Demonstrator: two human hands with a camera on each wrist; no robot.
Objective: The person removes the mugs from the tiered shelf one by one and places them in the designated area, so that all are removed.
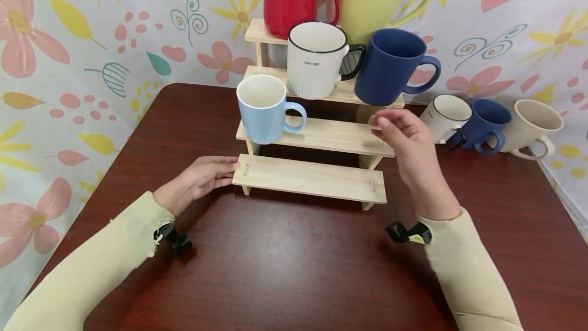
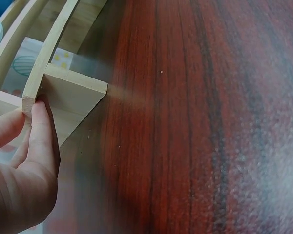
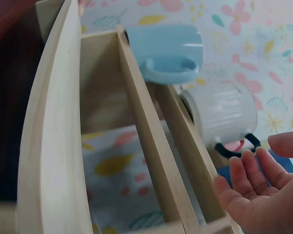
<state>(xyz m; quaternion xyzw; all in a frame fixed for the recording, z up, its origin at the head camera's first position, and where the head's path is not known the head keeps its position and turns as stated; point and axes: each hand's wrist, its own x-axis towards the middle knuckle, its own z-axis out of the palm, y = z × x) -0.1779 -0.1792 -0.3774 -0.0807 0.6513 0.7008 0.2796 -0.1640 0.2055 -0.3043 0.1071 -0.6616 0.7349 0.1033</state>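
Observation:
A stepped wooden rack [image 1: 310, 178] stands on the table, holding mugs on its upper tiers. My left hand [image 1: 202, 180] is at the left end of its lowest board; in the left wrist view, the thumb and fingers [image 2: 40, 129] pinch that board end [image 2: 29, 103]. By the right end of the second tier, below the dark blue mug [image 1: 388, 70], is my right hand [image 1: 409, 139], fingers loosely bent and holding nothing. Whether its fingertips touch the rack cannot be told. A light blue mug [image 1: 263, 111] sits on the second tier's left. The white mug [image 1: 314, 63] is one tier higher.
Up top are a red mug [image 1: 290, 1] and a yellow mug [image 1: 374, 1]. On the table to the right are a small white mug [image 1: 444, 119], a blue mug [image 1: 488, 121] and a beige mug [image 1: 533, 124]. Flowered cloth [image 1: 151, 24] hangs behind.

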